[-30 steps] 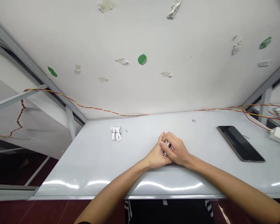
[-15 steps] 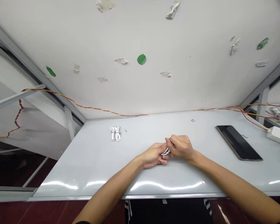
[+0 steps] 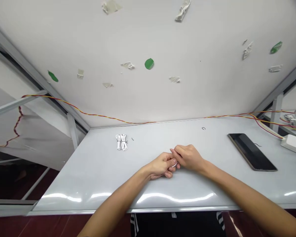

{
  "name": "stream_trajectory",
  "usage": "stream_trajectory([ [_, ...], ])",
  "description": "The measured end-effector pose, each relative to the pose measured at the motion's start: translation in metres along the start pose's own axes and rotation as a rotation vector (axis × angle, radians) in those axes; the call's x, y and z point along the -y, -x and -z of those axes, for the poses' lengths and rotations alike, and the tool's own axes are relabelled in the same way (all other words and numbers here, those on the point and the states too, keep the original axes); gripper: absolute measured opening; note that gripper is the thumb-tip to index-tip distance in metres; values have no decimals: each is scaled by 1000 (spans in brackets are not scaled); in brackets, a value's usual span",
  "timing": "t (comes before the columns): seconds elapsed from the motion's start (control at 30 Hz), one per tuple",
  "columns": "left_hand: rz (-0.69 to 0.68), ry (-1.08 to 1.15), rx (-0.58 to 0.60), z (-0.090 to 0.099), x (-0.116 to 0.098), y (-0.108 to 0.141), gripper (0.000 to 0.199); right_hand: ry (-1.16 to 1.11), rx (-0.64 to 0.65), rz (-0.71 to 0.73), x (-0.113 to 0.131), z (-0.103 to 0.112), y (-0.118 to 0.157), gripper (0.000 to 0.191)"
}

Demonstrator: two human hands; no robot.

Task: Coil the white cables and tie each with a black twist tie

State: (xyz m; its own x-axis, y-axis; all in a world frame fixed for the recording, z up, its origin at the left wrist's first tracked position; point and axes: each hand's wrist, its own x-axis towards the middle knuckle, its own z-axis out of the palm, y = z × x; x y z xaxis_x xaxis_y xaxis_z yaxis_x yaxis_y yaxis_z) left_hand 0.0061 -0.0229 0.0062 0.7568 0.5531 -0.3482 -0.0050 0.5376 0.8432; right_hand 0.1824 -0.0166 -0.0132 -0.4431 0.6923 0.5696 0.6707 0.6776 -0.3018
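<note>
My left hand (image 3: 162, 166) and my right hand (image 3: 188, 157) meet near the middle of the white table (image 3: 88, 174), close to its front edge. A short stretch of white cable (image 3: 175, 164) shows between their fingers, and both hands are closed around it. Most of that cable is hidden by my fingers. Farther left on the tabletop lie two bundled coils of white cable (image 3: 121, 142), tied with dark ties and out of reach of my fingers.
A black tablet (image 3: 252, 152) lies at the right of the table, and a white power strip (image 3: 294, 145) sits at the right edge. Twisted red-and-yellow wires (image 3: 88, 114) run along the wall's foot. Metal frame bars flank the table.
My hands have moved slightly apart from their clasp around the white cable coil. Less cable now shows between my fingers, and the coil seen earlier is no longer visible.
</note>
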Motion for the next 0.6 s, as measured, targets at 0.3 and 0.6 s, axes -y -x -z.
stream_trajectory([
  [0.3,-130,-90,-173,2,8,-7,44,111,18,-621,-96,31,-6,33],
  [0.6,-124,-24,-179,-8,6,-6,37,231,53,-1012,-175,42,15,24],
])
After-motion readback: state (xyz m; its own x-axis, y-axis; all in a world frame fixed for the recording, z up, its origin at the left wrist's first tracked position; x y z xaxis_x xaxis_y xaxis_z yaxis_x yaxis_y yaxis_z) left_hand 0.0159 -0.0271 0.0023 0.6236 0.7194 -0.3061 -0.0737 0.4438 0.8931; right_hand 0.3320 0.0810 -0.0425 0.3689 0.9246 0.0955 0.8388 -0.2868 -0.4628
